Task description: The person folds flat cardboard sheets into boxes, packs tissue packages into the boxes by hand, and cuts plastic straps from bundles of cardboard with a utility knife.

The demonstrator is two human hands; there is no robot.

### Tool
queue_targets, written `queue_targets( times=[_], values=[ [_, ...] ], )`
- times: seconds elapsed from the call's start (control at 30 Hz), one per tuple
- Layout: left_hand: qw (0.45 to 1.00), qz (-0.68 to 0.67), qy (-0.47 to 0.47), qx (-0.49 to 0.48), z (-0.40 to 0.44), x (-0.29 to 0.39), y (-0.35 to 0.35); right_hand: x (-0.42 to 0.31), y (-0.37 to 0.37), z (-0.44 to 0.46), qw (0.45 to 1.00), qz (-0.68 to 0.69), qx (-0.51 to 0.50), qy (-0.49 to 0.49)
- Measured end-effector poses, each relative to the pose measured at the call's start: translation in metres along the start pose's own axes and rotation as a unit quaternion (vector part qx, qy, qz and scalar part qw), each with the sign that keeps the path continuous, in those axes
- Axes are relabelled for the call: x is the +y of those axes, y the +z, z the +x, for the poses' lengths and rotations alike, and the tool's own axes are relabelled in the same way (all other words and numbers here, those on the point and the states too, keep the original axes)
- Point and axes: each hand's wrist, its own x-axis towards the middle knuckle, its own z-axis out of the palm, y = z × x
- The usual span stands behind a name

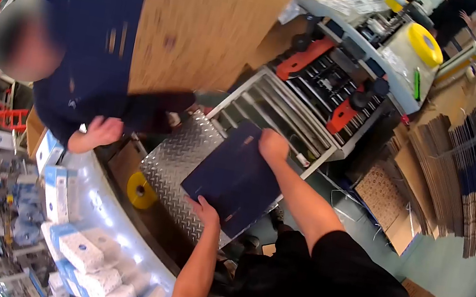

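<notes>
A dark blue flat-sided box lies over the diamond-plate metal surface. My left hand grips its lower left edge, the thumb on top. At its upper right corner my right hand is wrapped round the edge. The box is tilted in the view, and the undersides of my fingers are hidden. Just beyond the metal surface is a roller conveyor.
A co-worker stands at upper left, one hand near the metal surface. White packages lie on a lit surface at lower left. A taping machine is beyond the conveyor. Stacked flat cartons stand at right.
</notes>
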Motion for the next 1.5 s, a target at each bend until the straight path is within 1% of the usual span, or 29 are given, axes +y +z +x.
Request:
queue_targets(
  times=[0.03, 0.07, 0.13, 0.17, 0.2, 0.27, 0.3, 0.37, 0.47, 0.53, 0.6, 0.73, 0.83, 0.87, 0.93, 1.0, 1.03, 1.07, 1.1, 1.17, 1.23, 1.27, 1.3, 1.33, 1.37, 1.4, 1.43, 1.47, 1.5],
  values=[
    [0.994, -0.064, -0.053, 0.067, -0.002, -0.003, 0.017, -0.008, 0.003, 0.019, 0.999, 0.01, 0.023, -0.034],
    [0.995, -0.061, -0.049, 0.06, -0.003, 0.009, 0.031, -0.019, -0.003, 0.039, 0.999, 0.01, -0.002, -0.05],
    [0.977, -0.096, -0.177, 0.07, -0.004, 0.059, 0.053, -0.027, -0.01, 0.057, 0.997, 0.013, -0.028, -0.066],
    [0.977, 0.017, -0.212, 0.026, -0.002, 0.084, 0.06, -0.028, -0.012, 0.059, 0.982, 0.0, 0.088, -0.168],
    [0.992, 0.028, -0.095, 0.078, 0.013, 0.021, 0.085, -0.028, -0.014, 0.062, 0.942, -0.014, 0.203, -0.266],
    [0.978, 0.175, -0.005, 0.112, 0.038, -0.023, 0.112, -0.02, -0.013, 0.041, 0.957, -0.078, 0.092, -0.264],
    [0.978, 0.177, -0.003, 0.108, 0.03, -0.005, 0.115, -0.013, -0.018, 0.028, 0.957, -0.081, 0.048, -0.275],
    [0.996, 0.067, -0.031, 0.057, 0.006, 0.062, 0.133, 0.007, -0.027, 0.029, 0.954, -0.085, 0.048, -0.282],
    [0.994, 0.1, -0.012, 0.036, 0.006, 0.071, 0.167, 0.018, -0.041, 0.055, 0.952, -0.105, 0.032, -0.287],
    [0.996, 0.088, 0.005, 0.015, 0.022, 0.067, 0.186, 0.022, -0.052, 0.077, 0.95, -0.122, 0.062, -0.28],
    [0.989, 0.124, 0.079, -0.006, 0.042, 0.047, 0.206, 0.029, -0.057, 0.09, 0.952, -0.115, 0.077, -0.271],
    [0.989, 0.115, 0.093, -0.025, 0.045, 0.068, 0.218, 0.034, -0.064, 0.104, 0.96, -0.093, 0.081, -0.252],
    [0.993, 0.117, -0.014, -0.023, 0.034, 0.112, 0.223, 0.039, -0.072, 0.12, 0.958, -0.084, 0.086, -0.261],
    [0.992, 0.121, -0.014, -0.026, 0.039, 0.113, 0.24, 0.044, -0.077, 0.126, 0.956, -0.082, 0.093, -0.267],
    [0.992, 0.069, 0.095, -0.052, 0.052, 0.115, 0.273, 0.058, -0.091, 0.157, 0.95, -0.079, 0.152, -0.262],
    [0.98, 0.106, 0.154, -0.066, 0.069, 0.141, 0.321, 0.074, -0.117, 0.193, 0.949, -0.084, 0.182, -0.243],
    [0.98, 0.102, 0.154, -0.067, 0.068, 0.153, 0.335, 0.079, -0.123, 0.206, 0.948, -0.087, 0.185, -0.243],
    [0.985, 0.09, 0.115, -0.088, 0.061, 0.165, 0.343, 0.084, -0.125, 0.216, 0.946, -0.093, 0.189, -0.248],
    [0.988, 0.073, 0.078, -0.113, 0.052, 0.177, 0.345, 0.089, -0.129, 0.218, 0.942, -0.101, 0.198, -0.251],
    [0.985, 0.065, 0.088, -0.133, 0.055, 0.169, 0.347, 0.089, -0.13, 0.19, 0.953, -0.141, 0.174, -0.203],
    [0.977, 0.067, 0.101, -0.176, 0.058, 0.136, 0.337, 0.084, -0.171, 0.128, 0.953, -0.098, 0.129, -0.258],
    [0.967, -0.073, -0.019, -0.243, 0.021, 0.199, 0.29, 0.084, -0.207, 0.096, 0.95, -0.098, 0.084, -0.285],
    [0.95, -0.101, 0.065, -0.289, 0.022, 0.175, 0.273, 0.09, -0.234, 0.073, 0.938, -0.085, 0.106, -0.319],
    [0.944, -0.136, 0.074, -0.292, 0.007, 0.153, 0.246, 0.091, -0.274, 0.049, 0.922, -0.09, 0.142, -0.348],
    [0.935, -0.165, 0.031, -0.311, -0.009, 0.142, 0.215, 0.087, -0.325, 0.028, 0.897, -0.123, 0.199, -0.374],
    [0.915, -0.167, 0.039, -0.365, -0.012, 0.108, 0.185, 0.078, -0.38, -0.001, 0.866, -0.158, 0.253, -0.401],
    [0.926, -0.073, 0.029, -0.369, -0.019, 0.07, 0.159, 0.072, -0.427, -0.022, 0.851, -0.187, 0.308, -0.382],
    [0.925, -0.053, 0.024, -0.376, -0.028, 0.031, 0.132, 0.064, -0.474, -0.039, 0.832, -0.212, 0.358, -0.366],
    [0.919, 0.034, -0.038, -0.391, -0.031, -0.007, 0.105, 0.051, -0.524, -0.069, 0.803, -0.252, 0.409, -0.353]
  ],
)
